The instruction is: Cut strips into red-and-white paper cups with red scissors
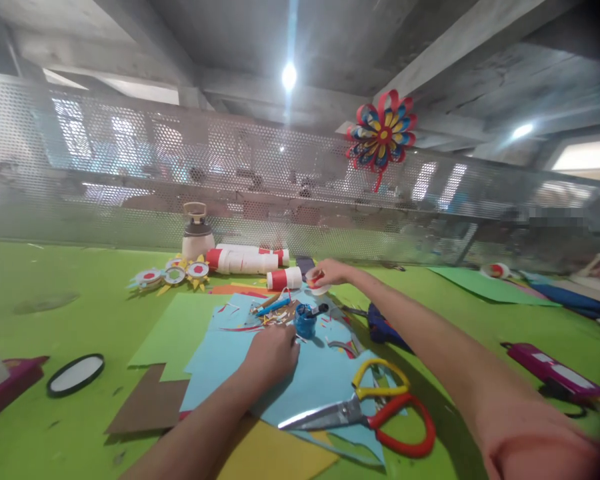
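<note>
My right hand (pixel 332 272) reaches out to the far side of the work area, its fingers closed around a small round clear-and-red item (pixel 317 289) whose kind I cannot make out. Closer to me, my left hand (pixel 274 352) rests curled on the light blue paper (pixel 220 363); its fingertips are hidden. Just beyond it stands a small blue pot (pixel 305 323) with a dark-capped tube leaning in it. Left of the pot lie paper scraps (pixel 273 319) and a blue pen (pixel 274 307). A red-and-white paper cup (pixel 285 279) lies beside my right hand.
Large scissors (pixel 347 412) with yellow and red handles lie open in front. Paper-cup tubes (pixel 245 260), sun-shaped crafts (pixel 175 275) and a sprayer bottle (pixel 198 233) stand at the back. A mirror (pixel 76 375) lies left, a purple tool (pixel 555 375) right. Perforated panels (pixel 260 180) border the table.
</note>
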A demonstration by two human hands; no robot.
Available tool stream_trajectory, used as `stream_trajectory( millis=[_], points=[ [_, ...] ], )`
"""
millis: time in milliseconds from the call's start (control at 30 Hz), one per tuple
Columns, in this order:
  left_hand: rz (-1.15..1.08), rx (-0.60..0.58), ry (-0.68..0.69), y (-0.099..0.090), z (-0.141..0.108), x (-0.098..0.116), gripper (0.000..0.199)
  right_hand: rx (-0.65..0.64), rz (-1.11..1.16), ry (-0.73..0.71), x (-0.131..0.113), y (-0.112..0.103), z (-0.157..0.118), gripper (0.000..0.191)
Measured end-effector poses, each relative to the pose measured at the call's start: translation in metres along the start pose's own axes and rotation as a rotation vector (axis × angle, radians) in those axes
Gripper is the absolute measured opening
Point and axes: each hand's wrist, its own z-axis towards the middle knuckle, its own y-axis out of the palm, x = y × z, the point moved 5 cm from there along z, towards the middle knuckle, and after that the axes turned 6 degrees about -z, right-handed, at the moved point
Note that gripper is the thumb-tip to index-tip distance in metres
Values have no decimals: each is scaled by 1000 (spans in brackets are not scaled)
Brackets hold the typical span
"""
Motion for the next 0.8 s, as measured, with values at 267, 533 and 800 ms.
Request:
stream_trajectory(
  millis=[267,533,800],
  points=[
    [-7,-16,2,-3,1,2,22,253,398,447,47,0,-25,31],
    [-7,-22,-1,-3,0,2,23,102,693,745,58,45,-51,31],
    [-14,-15,-2,-3,0,1,23,82,735,633,36,50,-26,30]
  ],
)
